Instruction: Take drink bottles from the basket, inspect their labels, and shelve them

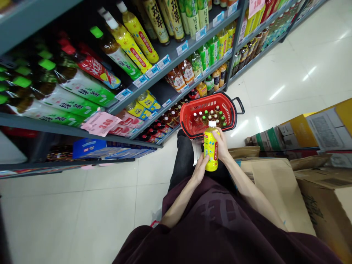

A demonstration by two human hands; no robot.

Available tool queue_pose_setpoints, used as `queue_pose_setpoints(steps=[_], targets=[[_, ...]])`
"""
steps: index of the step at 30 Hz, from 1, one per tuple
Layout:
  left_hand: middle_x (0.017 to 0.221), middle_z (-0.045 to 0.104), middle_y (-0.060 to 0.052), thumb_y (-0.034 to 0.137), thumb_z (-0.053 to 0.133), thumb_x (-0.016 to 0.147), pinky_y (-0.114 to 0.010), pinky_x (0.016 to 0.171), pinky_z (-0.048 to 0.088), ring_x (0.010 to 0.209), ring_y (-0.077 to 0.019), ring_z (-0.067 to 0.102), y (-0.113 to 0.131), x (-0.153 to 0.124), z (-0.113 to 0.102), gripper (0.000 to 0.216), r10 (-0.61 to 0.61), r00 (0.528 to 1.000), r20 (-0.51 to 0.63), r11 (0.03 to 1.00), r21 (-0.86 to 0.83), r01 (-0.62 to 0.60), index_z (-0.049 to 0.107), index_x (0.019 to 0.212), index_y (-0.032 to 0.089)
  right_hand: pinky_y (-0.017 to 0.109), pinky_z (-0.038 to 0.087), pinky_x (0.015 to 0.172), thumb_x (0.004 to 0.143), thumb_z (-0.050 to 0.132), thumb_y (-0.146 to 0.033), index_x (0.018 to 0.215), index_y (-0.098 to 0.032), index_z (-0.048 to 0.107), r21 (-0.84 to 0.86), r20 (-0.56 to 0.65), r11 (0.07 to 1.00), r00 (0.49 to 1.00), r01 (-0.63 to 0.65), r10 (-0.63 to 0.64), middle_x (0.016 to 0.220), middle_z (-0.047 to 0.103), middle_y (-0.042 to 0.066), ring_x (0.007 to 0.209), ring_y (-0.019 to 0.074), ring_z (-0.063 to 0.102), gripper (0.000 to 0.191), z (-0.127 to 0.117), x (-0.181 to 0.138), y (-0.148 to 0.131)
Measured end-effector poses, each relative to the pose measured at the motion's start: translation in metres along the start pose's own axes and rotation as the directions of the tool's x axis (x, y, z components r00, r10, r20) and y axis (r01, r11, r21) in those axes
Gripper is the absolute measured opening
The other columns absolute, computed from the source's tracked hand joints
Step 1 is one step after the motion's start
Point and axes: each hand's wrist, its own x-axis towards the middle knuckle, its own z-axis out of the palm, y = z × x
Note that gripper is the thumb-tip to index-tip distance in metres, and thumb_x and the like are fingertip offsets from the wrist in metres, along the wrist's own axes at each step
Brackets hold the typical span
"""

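Observation:
A yellow drink bottle (210,150) with a white cap and a red label panel stands nearly upright between my two hands. My left hand (201,167) grips its lower left side. Around its upper right side, just below the cap, my right hand (221,143) is closed. Right beyond the bottle, a red shopping basket (189,110) with black handles sits by the shelf. Inside it are several small bottles (210,118) with white, green and red caps. The bottle's top overlaps the basket's near rim in view.
On the left, grey shelves (176,55) hold rows of bottled drinks, among them green tea bottles (82,90). A pink price tag (101,123) juts from one shelf edge. Cardboard boxes (275,183) stand close on my right. Tiled floor (110,205) runs along the aisle.

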Motion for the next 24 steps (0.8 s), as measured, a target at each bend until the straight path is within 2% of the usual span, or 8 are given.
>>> queue_pose_setpoints(steps=[5, 11, 16, 24], targets=[[0.124, 0.071, -0.007, 0.061, 0.065, 0.088, -0.041, 0.105, 0.048, 0.12, -0.0284, 0.063, 0.005, -0.003, 0.001, 0.055, -0.004, 1.0, 0.018, 1.0, -0.007, 0.004, 0.063, 0.127, 0.021, 0.035, 0.062, 0.063, 0.082, 0.073, -0.056, 0.104, -0.028, 0.061, 0.028, 0.014, 0.999, 1.0, -0.02, 0.02, 0.087, 0.073, -0.002, 0.075, 0.0218, 0.073, 0.037, 0.0, 0.001, 0.001], [0.125, 0.072, -0.009, 0.056, 0.068, 0.087, -0.042, 0.105, 0.049, 0.12, -0.03, 0.065, 0.001, -0.002, 0.002, 0.055, -0.032, 0.998, 0.054, 0.988, -0.147, 0.04, 0.066, 0.127, 0.019, 0.034, 0.062, 0.063, 0.077, 0.078, -0.05, 0.096, -0.028, 0.059, 0.009, 0.031, 0.998, 0.997, -0.068, 0.068, 0.085, 0.072, -0.003, 0.072, 0.0203, 0.071, 0.034, 0.001, 0.0, -0.003], [0.117, 0.076, -0.011, 0.054, 0.07, 0.083, -0.043, 0.102, 0.05, 0.116, -0.0324, 0.067, -0.007, -0.002, -0.005, 0.055, -0.096, 0.993, 0.071, 0.983, -0.151, 0.106, 0.07, 0.122, 0.015, 0.034, 0.062, 0.063, 0.076, 0.079, -0.045, 0.091, -0.028, 0.058, 0.0, 0.079, 0.998, 0.995, -0.067, 0.067, 0.078, 0.07, -0.004, 0.066, 0.0192, 0.07, 0.031, 0.002, -0.001, -0.005], [0.121, 0.075, -0.01, 0.046, 0.074, 0.08, -0.04, 0.1, 0.05, 0.114, -0.0302, 0.068, -0.011, -0.004, -0.006, 0.054, -0.109, 0.988, 0.107, 0.974, -0.187, 0.127, 0.069, 0.124, 0.016, 0.031, 0.06, 0.061, 0.075, 0.08, -0.048, 0.091, -0.025, 0.059, -0.026, 0.092, 0.997, 0.993, -0.077, 0.079, 0.07, 0.071, -0.002, 0.063, 0.0203, 0.071, 0.034, -0.001, 0.001, -0.004]])
